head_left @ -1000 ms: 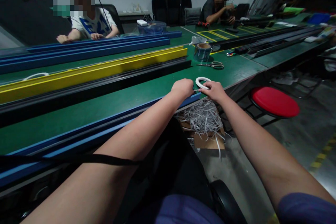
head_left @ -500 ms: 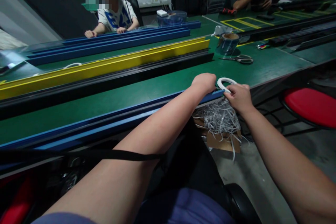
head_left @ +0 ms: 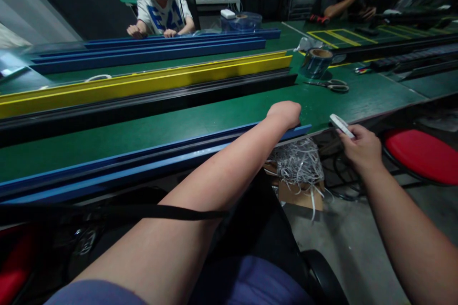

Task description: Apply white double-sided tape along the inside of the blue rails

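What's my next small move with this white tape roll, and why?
Probably move the white tape roll in your right hand in over the blue rail. It's out past the bench edge, while your left hand sits just beyond that rail with nothing visible in it, so both hands could then work on the roll.

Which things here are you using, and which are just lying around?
Being used:
right hand holding a white tape roll
left hand beside the blue rail

Lying around:
scissors
shiny tape roll
yellow rail
shredded strips
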Motion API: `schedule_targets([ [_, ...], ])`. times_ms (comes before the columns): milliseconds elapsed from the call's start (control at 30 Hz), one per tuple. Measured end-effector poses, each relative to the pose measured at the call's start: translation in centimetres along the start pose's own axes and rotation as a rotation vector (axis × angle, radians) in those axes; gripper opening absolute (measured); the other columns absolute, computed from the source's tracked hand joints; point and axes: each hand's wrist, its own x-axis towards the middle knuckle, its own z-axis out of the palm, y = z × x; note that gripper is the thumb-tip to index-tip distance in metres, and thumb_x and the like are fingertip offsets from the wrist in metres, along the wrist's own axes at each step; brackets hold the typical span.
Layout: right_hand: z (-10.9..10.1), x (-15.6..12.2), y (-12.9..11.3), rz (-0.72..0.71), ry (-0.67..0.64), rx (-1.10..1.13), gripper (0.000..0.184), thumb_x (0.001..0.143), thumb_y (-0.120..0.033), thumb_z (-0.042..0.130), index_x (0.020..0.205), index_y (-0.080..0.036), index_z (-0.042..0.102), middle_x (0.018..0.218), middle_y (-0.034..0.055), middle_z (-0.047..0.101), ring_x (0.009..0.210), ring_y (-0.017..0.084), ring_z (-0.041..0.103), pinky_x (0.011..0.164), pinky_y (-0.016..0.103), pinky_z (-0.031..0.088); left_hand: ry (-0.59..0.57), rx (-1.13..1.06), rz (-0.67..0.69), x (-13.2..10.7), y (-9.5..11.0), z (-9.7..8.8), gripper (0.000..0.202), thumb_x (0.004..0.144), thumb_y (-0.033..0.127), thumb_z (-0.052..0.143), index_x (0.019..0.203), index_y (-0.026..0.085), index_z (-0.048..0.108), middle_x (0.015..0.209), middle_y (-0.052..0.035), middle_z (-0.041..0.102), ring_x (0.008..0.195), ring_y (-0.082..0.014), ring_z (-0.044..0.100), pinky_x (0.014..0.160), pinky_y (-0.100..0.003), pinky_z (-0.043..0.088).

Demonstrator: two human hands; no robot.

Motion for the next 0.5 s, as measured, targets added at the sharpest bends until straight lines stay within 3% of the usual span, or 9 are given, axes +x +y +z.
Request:
schedule_targets([
  [100,-0.8,0.4,0.2,0.052,0.083,0.007,0.056,0.091,-0.077,0.055,0.088,-0.023,0.070,0.068,0.0074,0.060,0.060,0.024,0.054,0.062,0.036,0.036,0.005,0.018,0.017,-0.2,0.0,0.0,0.035,0.090,0.022,0.066,0.120,0.010,0.081,0.121,-0.0226,0.077,0.114,-0.0350,0.074,0.102,-0.042,0.060],
  [200,-0.2,2.3,-0.9,0.068,0.160,0.047,0.063,0.094,-0.081,0.049,0.092,-0.020,0.067,0.075,0.0078,0.061,0.067,0.025,0.057,0.066,0.035,0.038,0.000,0.039,0.039,-0.4,0.0,-0.1,0.034,0.091,0.023,0.065,0.118,0.010,0.081,0.121,-0.0220,0.077,0.116,-0.0353,0.073,0.104,-0.043,0.059],
  [367,2.9,6.6,-3.5,0.003,0.164,0.121,0.060,0.098,-0.076,0.045,0.096,-0.019,0.065,0.085,0.0091,0.064,0.081,0.025,0.059,0.074,0.034,0.041,-0.009,0.065,0.032,-0.3,-0.1,-0.1,0.035,0.091,0.029,0.066,0.118,0.012,0.081,0.121,-0.0216,0.077,0.114,-0.0355,0.074,0.103,-0.044,0.059],
  [500,5.7,8.4,-5.0,0.082,0.175,0.419,0.059,0.098,-0.077,0.052,0.088,-0.019,0.060,0.077,0.0046,0.061,0.077,0.021,0.056,0.079,0.032,0.042,-0.023,0.073,0.006,-0.2,0.0,0.0,0.038,0.091,0.032,0.064,0.118,0.013,0.081,0.119,-0.0215,0.077,0.111,-0.0355,0.075,0.101,-0.043,0.060],
])
